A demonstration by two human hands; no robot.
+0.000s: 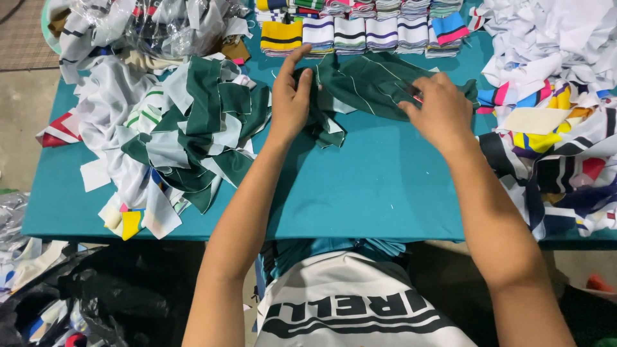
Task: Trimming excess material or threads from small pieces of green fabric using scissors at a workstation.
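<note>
While both hands pinched the dark green striped cloth piece [373,80] at the tabletop's [379,186] far middle, the left hand [290,96] gripped its left edge and the right hand [437,106] its right; pulling it evenly taut seemed wisest, clear of the green scrap pile [199,128] lying left.

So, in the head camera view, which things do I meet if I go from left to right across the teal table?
Pile of green and white fabric pieces → left hand → dark green striped fabric → right hand → pile of multicoloured fabric pieces.
</note>
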